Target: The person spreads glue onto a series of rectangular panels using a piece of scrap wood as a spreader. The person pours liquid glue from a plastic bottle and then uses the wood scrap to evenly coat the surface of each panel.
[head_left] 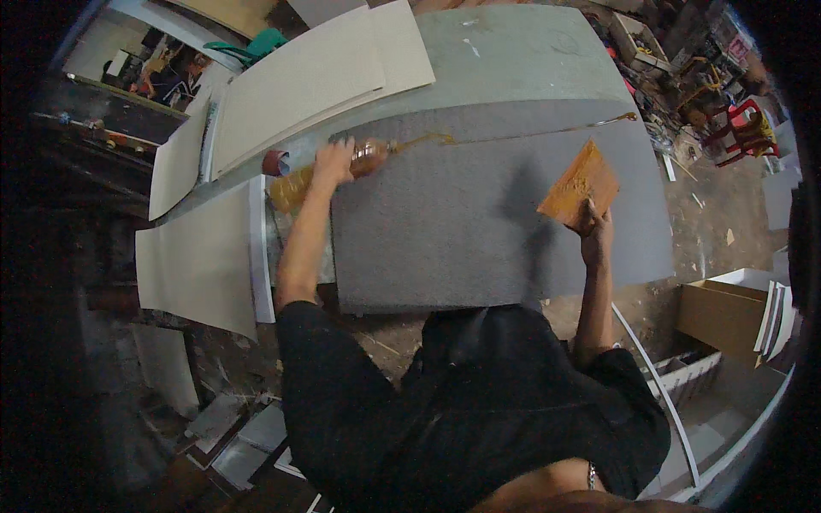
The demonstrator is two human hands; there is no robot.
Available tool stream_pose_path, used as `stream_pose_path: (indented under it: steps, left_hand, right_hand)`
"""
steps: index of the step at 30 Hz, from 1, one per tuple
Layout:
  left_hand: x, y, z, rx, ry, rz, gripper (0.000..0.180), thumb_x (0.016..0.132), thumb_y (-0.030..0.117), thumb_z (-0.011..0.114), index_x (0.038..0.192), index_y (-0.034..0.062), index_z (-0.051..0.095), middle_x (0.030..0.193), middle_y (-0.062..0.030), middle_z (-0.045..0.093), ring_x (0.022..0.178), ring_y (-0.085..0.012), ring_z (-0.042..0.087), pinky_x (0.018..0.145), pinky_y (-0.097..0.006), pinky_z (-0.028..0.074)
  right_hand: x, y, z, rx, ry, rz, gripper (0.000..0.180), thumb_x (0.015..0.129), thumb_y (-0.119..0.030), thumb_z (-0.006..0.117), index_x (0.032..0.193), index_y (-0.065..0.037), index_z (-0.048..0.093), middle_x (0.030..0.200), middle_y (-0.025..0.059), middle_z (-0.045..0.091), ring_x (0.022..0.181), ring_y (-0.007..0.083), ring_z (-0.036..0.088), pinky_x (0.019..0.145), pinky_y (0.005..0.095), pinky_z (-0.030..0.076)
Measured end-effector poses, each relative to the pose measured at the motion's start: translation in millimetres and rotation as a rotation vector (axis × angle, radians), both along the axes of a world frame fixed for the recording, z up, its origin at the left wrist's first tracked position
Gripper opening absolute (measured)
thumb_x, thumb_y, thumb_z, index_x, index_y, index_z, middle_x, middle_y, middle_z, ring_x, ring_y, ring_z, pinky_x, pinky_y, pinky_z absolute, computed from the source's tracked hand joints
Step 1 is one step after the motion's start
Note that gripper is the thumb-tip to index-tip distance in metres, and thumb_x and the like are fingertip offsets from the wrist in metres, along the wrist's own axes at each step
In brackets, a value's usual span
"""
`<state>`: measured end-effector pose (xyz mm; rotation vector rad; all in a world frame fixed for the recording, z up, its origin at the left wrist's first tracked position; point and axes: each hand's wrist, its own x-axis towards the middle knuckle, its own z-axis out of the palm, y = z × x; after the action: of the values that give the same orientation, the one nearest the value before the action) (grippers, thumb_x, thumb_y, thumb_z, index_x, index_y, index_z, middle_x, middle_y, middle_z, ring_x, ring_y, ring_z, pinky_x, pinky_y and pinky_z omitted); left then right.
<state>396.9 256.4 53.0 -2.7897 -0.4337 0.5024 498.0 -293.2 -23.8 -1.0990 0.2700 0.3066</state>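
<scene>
My left hand point(334, 161) is wrapped around a clear plastic bottle point(369, 157) of amber liquid, tipped on its side with the neck to the right. From its mouth a glossy amber streak point(547, 132) runs rightward along the far part of a dark grey sheet point(462, 231). In my right hand point(596, 231), above the sheet's right side, is a flat, squarish orange-brown piece point(581, 184), smeared with something amber. I grip it by its near corner, and it casts a shadow on the sheet. A small dark red roll or tub point(275, 162) stands left of the bottle.
Pale boards point(299, 94) lie at the far left, with another cream panel point(197, 265) nearer. A greenish sheet point(522, 51) extends beyond the grey one. On the right are a red chair point(741, 132), clutter and a cardboard box point(723, 312).
</scene>
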Motion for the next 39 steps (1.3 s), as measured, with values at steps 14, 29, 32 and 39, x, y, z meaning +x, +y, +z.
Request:
stream_pose_path:
  steps: [14, 29, 32, 39]
  left_hand:
    - [-47, 17, 26, -0.217, -0.203, 0.124, 0.091, 0.06, 0.028, 0.086, 0.139, 0.0113, 0.044, 0.119, -0.0166, 0.065, 0.11, -0.0366, 0.063, 0.09, -0.05, 0.05]
    - [-78, 35, 45, -0.298, -0.311, 0.181, 0.087, 0.063, 0.03, 0.086, 0.139, 0.0168, 0.045, 0.121, -0.0168, 0.064, 0.112, -0.0386, 0.061, 0.093, -0.05, 0.049]
    - [-81, 47, 40, -0.287, -0.31, 0.161, 0.088, 0.063, 0.03, 0.086, 0.139, 0.0176, 0.044, 0.122, -0.0166, 0.064, 0.11, -0.0398, 0.062, 0.092, -0.052, 0.048]
    - [-66, 47, 57, -0.106, -0.181, 0.068, 0.08, 0.061, 0.028, 0.088, 0.129, 0.0096, 0.05, 0.114, -0.0156, 0.066, 0.102, -0.0369, 0.066, 0.083, -0.05, 0.053]
  right_hand:
    - [26, 144, -19, -0.463, -0.647, 0.442, 0.036, 0.096, -0.015, 0.062, 0.127, 0.003, 0.056, 0.117, 0.0104, 0.066, 0.112, 0.0189, 0.061, 0.096, 0.031, 0.046]
    - [57, 323, 71, -0.716, -1.042, 0.649, 0.036, 0.094, 0.0, 0.052, 0.122, -0.015, 0.068, 0.116, 0.0125, 0.069, 0.105, 0.0314, 0.068, 0.088, 0.0383, 0.053]
    - [51, 329, 67, -0.693, -1.13, 0.634, 0.038, 0.093, 0.003, 0.051, 0.121, -0.015, 0.068, 0.116, 0.0134, 0.069, 0.107, 0.0329, 0.066, 0.088, 0.0407, 0.053]
    - [60, 335, 37, -0.794, -1.159, 0.636, 0.041, 0.087, -0.001, 0.055, 0.121, -0.02, 0.069, 0.11, 0.0143, 0.069, 0.1, 0.0359, 0.066, 0.083, 0.0447, 0.053]
